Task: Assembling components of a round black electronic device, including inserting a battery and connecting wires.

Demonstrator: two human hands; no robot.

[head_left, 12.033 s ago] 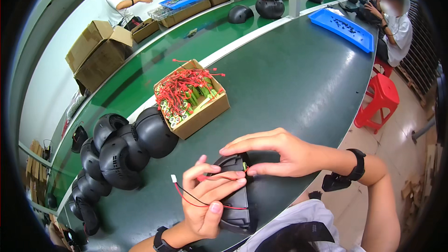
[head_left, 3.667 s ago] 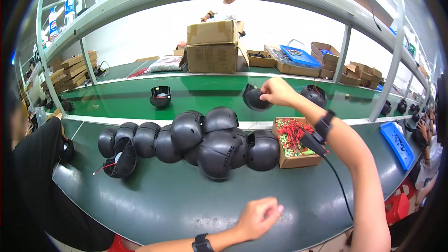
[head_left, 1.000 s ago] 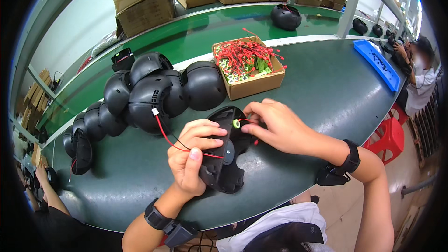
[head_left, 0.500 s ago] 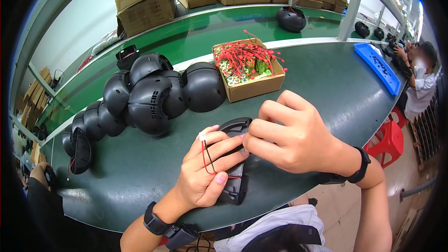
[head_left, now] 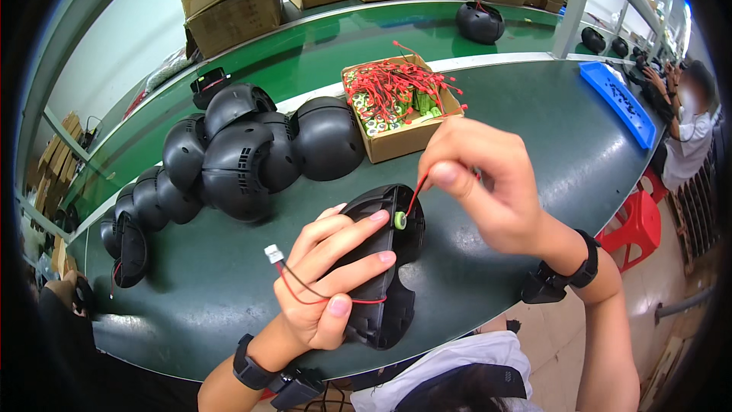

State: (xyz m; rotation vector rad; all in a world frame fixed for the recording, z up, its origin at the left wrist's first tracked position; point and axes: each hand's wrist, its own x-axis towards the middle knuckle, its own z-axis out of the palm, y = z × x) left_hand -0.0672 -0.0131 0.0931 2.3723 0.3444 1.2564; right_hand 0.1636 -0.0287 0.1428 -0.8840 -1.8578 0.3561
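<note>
- Open tabletop (head_left: 557,126) stretches from the right hand (head_left: 488,191) to the blue tray (head_left: 602,80), upper right.
- The cardboard box (head_left: 408,140) at upper centre blocks the way beyond that hand.
- Black shells (head_left: 229,172) crowd the centre left.
- A bare strip at lower left lies between them and the left hand (head_left: 311,313).

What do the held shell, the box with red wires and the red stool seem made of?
Shell: probably hard plastic, satin black; moulded-looking ribs inside. Box: apparently cardboard, matte; thin brown walls. Stool: likely plastic, smooth; even red colour.

The shell (head_left: 399,307) looks smooth black plastic, the box (head_left: 412,140) matt cardboard, the belt (head_left: 328,53) glossy.
</note>
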